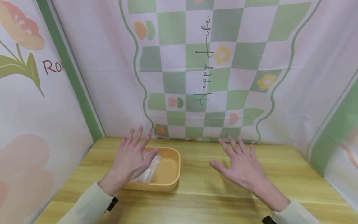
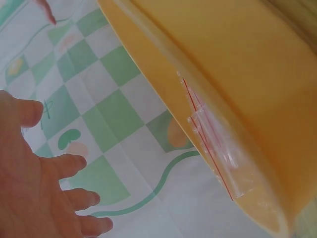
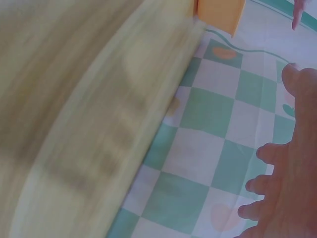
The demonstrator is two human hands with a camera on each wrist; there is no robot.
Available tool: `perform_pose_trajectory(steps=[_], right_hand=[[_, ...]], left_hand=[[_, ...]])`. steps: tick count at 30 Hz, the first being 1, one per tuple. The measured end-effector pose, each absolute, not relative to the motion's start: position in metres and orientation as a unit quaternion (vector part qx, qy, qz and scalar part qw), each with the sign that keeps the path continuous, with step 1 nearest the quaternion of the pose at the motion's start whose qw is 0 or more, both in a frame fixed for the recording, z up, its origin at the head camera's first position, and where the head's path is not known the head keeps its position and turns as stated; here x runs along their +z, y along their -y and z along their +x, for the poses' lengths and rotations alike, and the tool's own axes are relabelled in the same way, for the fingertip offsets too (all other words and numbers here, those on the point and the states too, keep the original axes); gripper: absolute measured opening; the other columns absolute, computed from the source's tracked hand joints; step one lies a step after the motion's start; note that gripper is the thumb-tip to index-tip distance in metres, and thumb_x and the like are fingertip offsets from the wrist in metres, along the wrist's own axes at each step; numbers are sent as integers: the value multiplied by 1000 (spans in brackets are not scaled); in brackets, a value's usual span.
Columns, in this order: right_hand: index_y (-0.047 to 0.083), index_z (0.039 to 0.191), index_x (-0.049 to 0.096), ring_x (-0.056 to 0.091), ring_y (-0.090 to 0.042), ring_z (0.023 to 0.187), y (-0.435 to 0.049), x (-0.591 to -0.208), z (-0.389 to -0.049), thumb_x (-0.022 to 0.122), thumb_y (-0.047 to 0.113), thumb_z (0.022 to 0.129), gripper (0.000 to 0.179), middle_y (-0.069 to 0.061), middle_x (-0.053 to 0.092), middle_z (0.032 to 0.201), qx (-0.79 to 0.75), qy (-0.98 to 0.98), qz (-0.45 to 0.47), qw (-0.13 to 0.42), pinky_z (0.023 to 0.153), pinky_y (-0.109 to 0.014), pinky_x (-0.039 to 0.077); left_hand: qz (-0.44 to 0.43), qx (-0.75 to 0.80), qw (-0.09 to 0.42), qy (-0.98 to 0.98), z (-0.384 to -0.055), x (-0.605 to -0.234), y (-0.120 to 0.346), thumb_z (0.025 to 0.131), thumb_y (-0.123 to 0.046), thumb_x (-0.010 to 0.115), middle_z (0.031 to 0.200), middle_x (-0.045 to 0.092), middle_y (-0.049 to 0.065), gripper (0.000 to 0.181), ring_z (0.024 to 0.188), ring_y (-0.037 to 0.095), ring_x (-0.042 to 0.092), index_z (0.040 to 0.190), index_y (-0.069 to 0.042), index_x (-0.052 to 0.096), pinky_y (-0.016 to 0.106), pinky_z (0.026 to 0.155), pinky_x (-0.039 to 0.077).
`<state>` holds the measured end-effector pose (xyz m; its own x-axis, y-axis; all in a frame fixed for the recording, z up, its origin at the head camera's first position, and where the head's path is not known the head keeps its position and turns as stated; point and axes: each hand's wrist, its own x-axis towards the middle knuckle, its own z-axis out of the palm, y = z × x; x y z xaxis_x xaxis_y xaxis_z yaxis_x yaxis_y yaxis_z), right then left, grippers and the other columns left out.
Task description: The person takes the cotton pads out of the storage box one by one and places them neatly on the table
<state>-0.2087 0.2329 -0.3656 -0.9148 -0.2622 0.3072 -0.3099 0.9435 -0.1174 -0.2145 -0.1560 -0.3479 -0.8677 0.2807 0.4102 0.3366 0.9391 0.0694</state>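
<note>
My left hand (image 1: pixel 131 160) hovers over the left part of a yellow plastic tray (image 1: pixel 179 169), fingers spread and holding nothing. Inside the tray lie clear plastic zip bags (image 1: pixel 152 169), partly hidden by that hand in the head view. Red seal lines show on the bags (image 2: pixel 213 144) in the left wrist view, above the tray wall (image 2: pixel 247 74). What the bags contain, if anything, I cannot tell. My right hand (image 1: pixel 243 166) is held above the table to the right of the tray, fingers spread, with nothing in it.
The wooden table (image 1: pixel 195 202) runs back to a hanging cloth (image 1: pixel 195 77) with green checks and the words "Happy Life". A printed cloth wall (image 1: pixel 22 118) stands at the left, another with a green band (image 1: pixel 332 143) at the right. Dark wrist straps (image 1: pixel 112 204) show at both sleeves.
</note>
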Motion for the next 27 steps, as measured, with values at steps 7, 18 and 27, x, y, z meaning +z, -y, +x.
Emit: perform_pose_trajectory(steps=[7,18,27], right_hand=[[17,167,33,16,-54,154,-233,-373,-196,49,78,96,94,-22,21,171,81,973,154,150,117,-81,5],[17,165,37,19,-53,154,-232,-384,-176,53,78,95,94,-24,29,168,88,972,155,151,118,-79,8],[15,163,42,21,-51,154,-233,-395,-164,56,77,93,94,-23,31,168,84,970,164,161,119,-77,12]], left_hand=[[-161,-78,198,964,-208,-353,160,106,-66,39,171,23,19,73,156,48,19,161,-19,45,66,126,15],[-163,-92,209,960,-194,-362,165,106,-60,48,170,27,18,68,154,49,23,160,-19,47,68,124,22],[-159,-99,207,960,-184,-371,173,106,-61,47,170,28,18,69,153,49,25,158,-17,50,69,122,23]])
